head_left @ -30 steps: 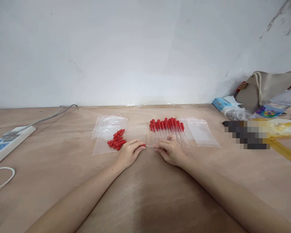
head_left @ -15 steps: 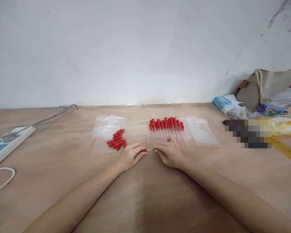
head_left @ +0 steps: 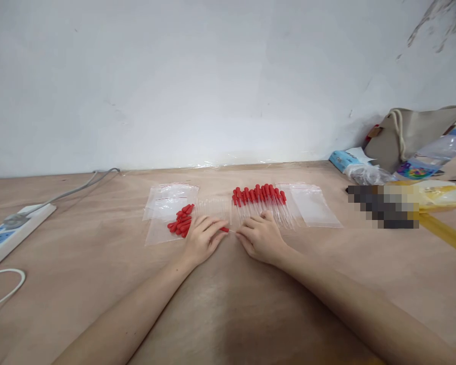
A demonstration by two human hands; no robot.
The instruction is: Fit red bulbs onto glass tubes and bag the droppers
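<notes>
My left hand (head_left: 203, 238) pinches a red rubber bulb (head_left: 224, 229), whose end shows past the fingertips. My right hand (head_left: 261, 237) is closed on a thin clear glass tube (head_left: 232, 231) that lines up with the bulb; only a short piece of it shows between the hands. Beside my left hand lies a pile of loose red bulbs (head_left: 180, 223) on clear zip bags (head_left: 155, 230). Beyond both hands is a row of bare clear tubes (head_left: 213, 207). Behind my right hand lie several droppers (head_left: 264, 193) with red bulbs fitted, side by side.
More clear zip bags (head_left: 313, 208) lie right of the droppers. At the left edge is a power strip (head_left: 26, 223) with a grey cable (head_left: 76, 191). On the right are a tissue pack (head_left: 342, 159), a plastic bottle (head_left: 433, 157), a beige bag (head_left: 421, 132) and yellow plastic (head_left: 444, 233).
My hands have come slightly closer together, and less of the tube shows between them. The bulb tilts a little now, its open end lower. The view has shifted slightly.
</notes>
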